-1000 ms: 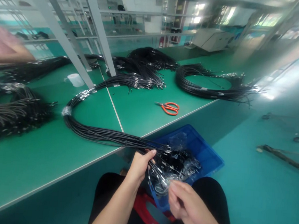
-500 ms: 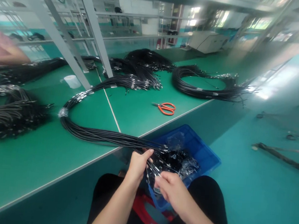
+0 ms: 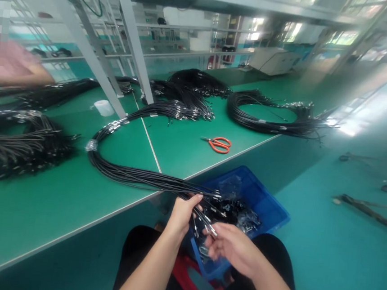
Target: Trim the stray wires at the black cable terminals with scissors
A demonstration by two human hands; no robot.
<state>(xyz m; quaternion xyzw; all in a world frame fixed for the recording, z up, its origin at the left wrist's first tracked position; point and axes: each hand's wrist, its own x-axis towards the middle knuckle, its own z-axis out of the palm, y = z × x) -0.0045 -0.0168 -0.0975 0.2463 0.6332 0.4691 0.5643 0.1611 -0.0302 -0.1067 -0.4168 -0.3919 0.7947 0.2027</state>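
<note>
A bundle of long black cables [image 3: 136,175] curves over the green table and runs past its front edge. My left hand [image 3: 182,214] is closed round part of the bundle near the ends, thumb on top. My right hand [image 3: 232,245] is at the metal-tipped cable ends [image 3: 209,226], its fingers curled about their tips; part of this grip is hidden. Beneath both hands stands a blue plastic bin [image 3: 269,206] holding dark and clear small pieces that I cannot make out.
Orange-handled scissors [image 3: 219,144] lie on the green table [image 3: 176,150]. A coiled cable bundle [image 3: 263,124] and another cable pile [image 3: 20,148] lie there too. Grey shelf posts [image 3: 135,40] rise from the table beside a white roll [image 3: 103,108]. A person [image 3: 17,64] is at the far left.
My right hand's fingers have loosened from a tight pinch, and more of the metal cable tips shows. My left hand keeps its hold. The whole view has shifted slightly.
</note>
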